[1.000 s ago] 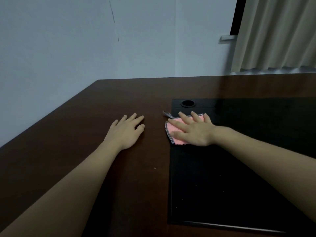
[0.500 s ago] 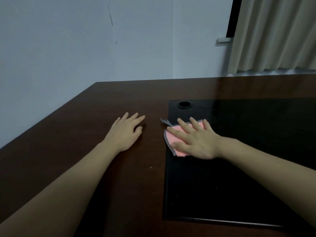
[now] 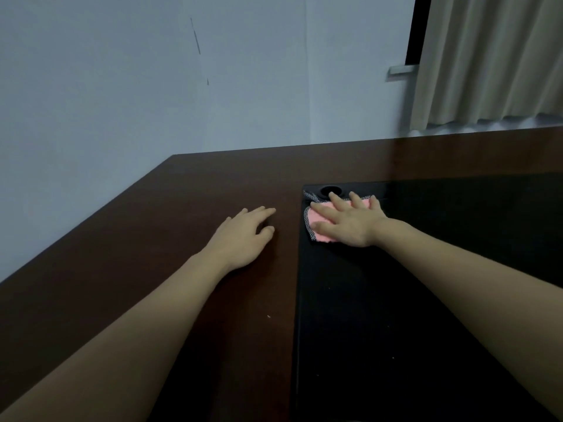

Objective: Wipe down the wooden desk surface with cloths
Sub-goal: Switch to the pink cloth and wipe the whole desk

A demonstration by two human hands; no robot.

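Observation:
A dark brown wooden desk (image 3: 152,254) fills the lower view, with a black mat (image 3: 396,315) lying on its right half. A pink cloth (image 3: 320,234) with a grey patterned edge lies at the mat's far left corner. My right hand (image 3: 347,222) presses flat on the cloth with straight, spread fingers and hides most of it. My left hand (image 3: 243,236) rests palm down on the bare wood to the left of the mat, fingers relaxed and holding nothing.
A round black hole or grommet (image 3: 330,189) sits at the mat's far left corner, just beyond my fingertips. A pale wall (image 3: 122,102) borders the desk's left and far edges. A beige curtain (image 3: 487,56) hangs at the back right.
My right hand has slid the pink cloth away from me along the mat's left edge, up to the round hole. My left hand has stayed in place on the wood.

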